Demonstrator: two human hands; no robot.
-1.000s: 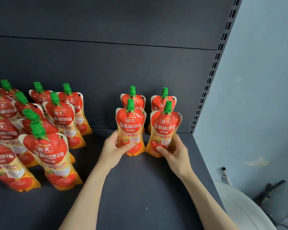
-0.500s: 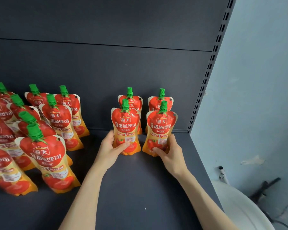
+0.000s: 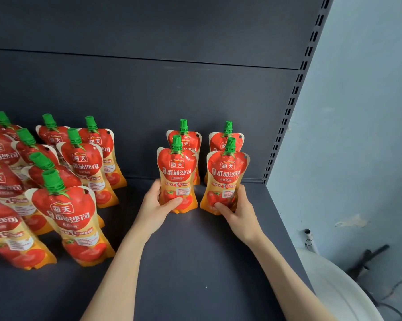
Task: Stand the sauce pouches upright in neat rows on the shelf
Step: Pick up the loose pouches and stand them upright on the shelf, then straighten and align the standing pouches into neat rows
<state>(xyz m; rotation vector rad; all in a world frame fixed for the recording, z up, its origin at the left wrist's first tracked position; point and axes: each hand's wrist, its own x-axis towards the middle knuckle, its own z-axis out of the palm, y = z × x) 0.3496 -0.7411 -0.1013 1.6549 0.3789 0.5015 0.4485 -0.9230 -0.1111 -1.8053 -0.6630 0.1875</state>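
Observation:
Two red tomato sauce pouches with green caps stand upright on the dark shelf (image 3: 195, 251), each in front of another pouch at the back panel. My left hand (image 3: 157, 208) grips the base of the left front pouch (image 3: 177, 172), thumb across its front. My right hand (image 3: 238, 213) grips the base of the right front pouch (image 3: 226, 174) the same way. Behind them stand the left back pouch (image 3: 188, 141) and the right back pouch (image 3: 219, 142), mostly hidden.
Several more pouches stand in crowded, leaning rows at the left, the nearest one (image 3: 68, 218) tilted. A slotted upright (image 3: 294, 93) marks the shelf's right end, next to a pale wall. A white rounded object (image 3: 348, 293) lies below right.
Both hands keep hold of the two front pouches; the pouches sit about where they were, pressed close to the back pair. The view has shifted slightly.

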